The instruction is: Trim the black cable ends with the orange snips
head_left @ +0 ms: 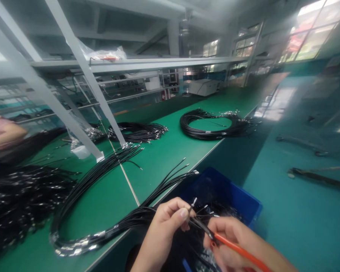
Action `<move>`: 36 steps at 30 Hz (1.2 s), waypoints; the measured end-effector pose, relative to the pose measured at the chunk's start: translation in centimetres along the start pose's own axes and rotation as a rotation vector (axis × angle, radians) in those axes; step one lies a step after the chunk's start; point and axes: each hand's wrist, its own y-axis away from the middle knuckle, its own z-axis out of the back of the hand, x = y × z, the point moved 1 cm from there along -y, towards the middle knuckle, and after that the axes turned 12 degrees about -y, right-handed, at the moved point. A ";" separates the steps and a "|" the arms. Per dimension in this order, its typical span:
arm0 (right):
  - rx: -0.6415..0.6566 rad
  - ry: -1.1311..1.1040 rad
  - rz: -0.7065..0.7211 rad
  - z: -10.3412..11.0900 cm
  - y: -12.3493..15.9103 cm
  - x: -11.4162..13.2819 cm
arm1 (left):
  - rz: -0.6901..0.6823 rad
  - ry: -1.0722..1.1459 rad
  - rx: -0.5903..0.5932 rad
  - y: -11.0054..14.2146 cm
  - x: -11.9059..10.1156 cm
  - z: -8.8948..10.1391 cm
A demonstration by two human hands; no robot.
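Between thumb and index finger, my left hand [170,221] pinches a thin black cable near its silvery end [194,202]. My right hand [232,241] is wrapped round pliers with orange handles [238,249]. Their dark jaws [202,226] reach up to the cable right beside my left fingertips; whether they are closed on it I cannot tell. Below both hands stands a blue bin [235,192] with black cables and small shiny pieces inside. Left of my hands, a curved bundle of black cables [102,236] lies on the green table, its metal ends fanned out.
Coiled black cables [206,132] lie further along the green table [170,151], with another bundle [138,132] behind. Grey shelf posts [102,102] rise at the left. A loose heap of cables [25,196] fills the near left. Another person's arm [5,134] shows at the left edge.
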 end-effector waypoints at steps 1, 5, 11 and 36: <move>-0.006 -0.010 0.017 0.1 0.1 -0.1 | -0.008 -0.009 -0.005 0.0 0.0 -0.1; -0.065 -0.017 0.053 0.0 0.6 -0.3 | -0.027 -0.049 -0.034 0.0 0.0 -0.4; -0.171 -0.097 0.046 -0.7 1.5 -0.3 | -0.022 -0.107 -0.074 0.1 -0.4 -0.8; -0.171 0.119 0.155 -0.8 0.3 0.5 | 0.000 -0.130 -0.072 0.2 -0.1 -0.9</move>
